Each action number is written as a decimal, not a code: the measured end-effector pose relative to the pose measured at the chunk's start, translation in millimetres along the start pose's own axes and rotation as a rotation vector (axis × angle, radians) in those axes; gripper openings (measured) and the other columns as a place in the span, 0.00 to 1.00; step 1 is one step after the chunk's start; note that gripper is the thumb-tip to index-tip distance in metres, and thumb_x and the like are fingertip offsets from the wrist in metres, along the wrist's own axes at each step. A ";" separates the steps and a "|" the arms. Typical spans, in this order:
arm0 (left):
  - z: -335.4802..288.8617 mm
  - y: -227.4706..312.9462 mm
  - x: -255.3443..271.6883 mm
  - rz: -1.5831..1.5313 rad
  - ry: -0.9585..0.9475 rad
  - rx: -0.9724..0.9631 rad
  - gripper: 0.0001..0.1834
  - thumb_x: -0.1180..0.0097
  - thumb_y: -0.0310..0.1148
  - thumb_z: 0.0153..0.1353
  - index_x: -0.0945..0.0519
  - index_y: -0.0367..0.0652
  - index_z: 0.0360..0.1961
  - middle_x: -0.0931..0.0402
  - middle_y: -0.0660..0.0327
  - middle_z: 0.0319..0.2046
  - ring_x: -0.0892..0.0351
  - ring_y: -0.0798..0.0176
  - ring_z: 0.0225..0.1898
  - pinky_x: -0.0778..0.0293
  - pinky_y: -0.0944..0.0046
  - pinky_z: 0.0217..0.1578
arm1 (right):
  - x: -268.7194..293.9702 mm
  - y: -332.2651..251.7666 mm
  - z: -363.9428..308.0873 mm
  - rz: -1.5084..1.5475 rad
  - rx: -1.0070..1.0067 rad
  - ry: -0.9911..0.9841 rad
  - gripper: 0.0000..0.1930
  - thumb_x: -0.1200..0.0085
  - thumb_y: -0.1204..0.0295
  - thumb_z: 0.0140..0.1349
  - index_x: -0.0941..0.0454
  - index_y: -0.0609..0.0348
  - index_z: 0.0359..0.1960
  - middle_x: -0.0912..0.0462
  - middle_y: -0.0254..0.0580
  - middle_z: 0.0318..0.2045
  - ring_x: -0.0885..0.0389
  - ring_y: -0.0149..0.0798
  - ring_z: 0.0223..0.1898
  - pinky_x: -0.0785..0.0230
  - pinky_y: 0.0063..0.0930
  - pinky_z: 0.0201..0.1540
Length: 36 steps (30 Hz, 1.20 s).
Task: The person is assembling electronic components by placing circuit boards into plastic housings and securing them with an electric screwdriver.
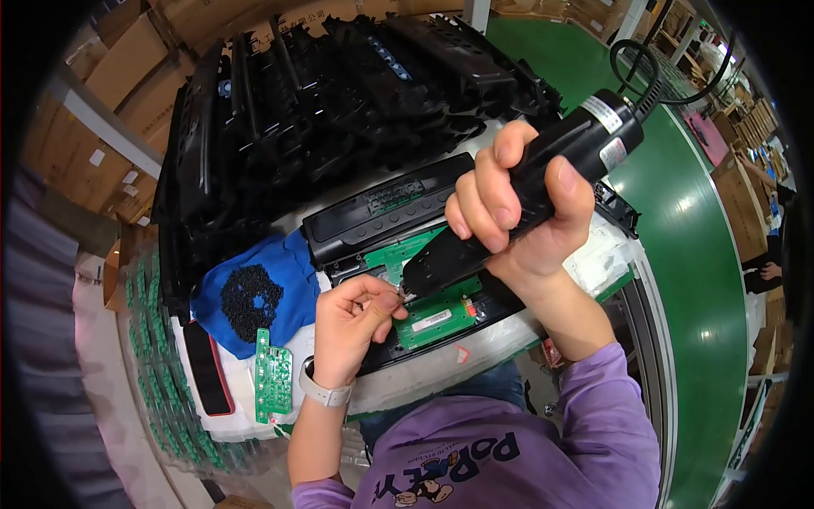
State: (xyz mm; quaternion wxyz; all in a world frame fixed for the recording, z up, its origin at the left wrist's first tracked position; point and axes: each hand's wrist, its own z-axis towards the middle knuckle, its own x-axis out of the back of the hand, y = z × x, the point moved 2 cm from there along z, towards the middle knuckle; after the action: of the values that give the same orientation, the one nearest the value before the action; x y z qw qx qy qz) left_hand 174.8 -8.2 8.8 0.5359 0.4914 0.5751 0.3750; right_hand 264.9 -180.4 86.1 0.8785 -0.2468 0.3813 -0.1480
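Note:
My right hand [530,208] is wrapped round a black electric screwdriver [585,131], which slants down to the left with its cord at the upper end. Its tip meets the fingers of my left hand [352,327]. There, thumb and forefinger pinch together at the bit; what lies between them is too small to make out. Under both hands, green circuit boards [437,324] sit in a long black plastic housing [377,212]. The screwdriver and my fingers hide part of the boards. To the left, a blue cloth [295,259] bears a heap of small black screws [250,299].
Black plastic housings [339,93] are piled across the far side of the table. A loose green board [273,377] and a red-edged phone [209,373] lie at the near left, beside wrapped rows of boards [157,365]. Cardboard boxes [127,68] stand beyond. A green floor path [704,254] runs along the right.

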 end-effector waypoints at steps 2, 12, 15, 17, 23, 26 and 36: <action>1.3 0.0 -2.3 0.056 0.094 -0.085 0.06 0.47 0.26 0.61 0.25 0.34 0.35 0.22 0.58 0.26 0.36 0.78 0.19 0.40 0.78 0.20 | 2.9 -3.0 4.2 0.097 -0.051 0.075 0.13 0.58 0.61 0.60 0.34 0.60 0.36 0.32 0.35 0.14 0.36 0.30 0.11 0.39 0.28 0.21; 4.4 8.5 8.7 -0.365 0.128 -0.202 0.07 0.63 0.25 0.65 0.35 0.35 0.42 0.36 0.40 0.54 0.35 0.47 0.59 0.35 0.60 0.58 | 24.3 -3.2 7.3 -0.517 -0.215 0.080 0.13 0.47 0.69 0.52 0.34 0.65 0.32 0.33 0.37 0.12 0.37 0.28 0.10 0.42 0.20 0.15; 2.8 8.3 4.2 -0.306 0.168 -0.178 0.07 0.63 0.26 0.66 0.34 0.35 0.42 0.36 0.39 0.54 0.35 0.48 0.59 0.34 0.60 0.57 | 21.2 -3.1 7.4 -0.539 -0.222 0.083 0.13 0.47 0.69 0.51 0.34 0.65 0.32 0.32 0.37 0.12 0.36 0.28 0.10 0.42 0.20 0.15; 3.0 7.5 3.0 -0.295 0.175 -0.173 0.07 0.63 0.27 0.67 0.34 0.36 0.43 0.34 0.39 0.53 0.33 0.48 0.58 0.32 0.61 0.55 | 19.9 -3.0 6.9 -0.554 -0.219 0.086 0.13 0.47 0.69 0.51 0.34 0.65 0.31 0.32 0.37 0.12 0.36 0.28 0.10 0.42 0.20 0.15; 2.8 9.5 2.5 -0.165 0.166 -0.085 0.12 0.63 0.34 0.69 0.32 0.34 0.41 0.25 0.41 0.40 0.20 0.57 0.31 0.25 0.70 0.29 | 23.3 -0.9 5.0 -0.607 -0.234 0.087 0.12 0.45 0.69 0.50 0.34 0.64 0.29 0.32 0.37 0.13 0.36 0.28 0.11 0.42 0.20 0.15; 1.6 5.5 7.9 -0.118 0.129 -0.030 0.15 0.63 0.37 0.70 0.31 0.33 0.39 0.22 0.46 0.27 0.27 0.66 0.14 0.35 0.73 0.13 | 22.1 5.0 4.4 -0.600 -0.284 0.047 0.13 0.42 0.70 0.47 0.33 0.62 0.26 0.31 0.36 0.13 0.34 0.27 0.11 0.42 0.19 0.15; 3.7 3.0 5.0 -0.271 0.046 0.090 0.05 0.62 0.29 0.66 0.33 0.42 0.35 0.50 0.73 0.14 0.55 0.77 0.14 0.56 0.75 0.16 | 10.6 4.4 0.5 -0.735 -0.217 0.027 0.13 0.40 0.71 0.46 0.32 0.62 0.27 0.30 0.36 0.15 0.33 0.26 0.12 0.41 0.17 0.16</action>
State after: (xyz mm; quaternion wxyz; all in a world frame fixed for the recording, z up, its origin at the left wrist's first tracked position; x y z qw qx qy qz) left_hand 179.2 -3.0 9.9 0.5458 0.4241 0.6646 0.2839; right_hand 272.6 -181.4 77.7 0.7306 -0.4566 0.2923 -0.4150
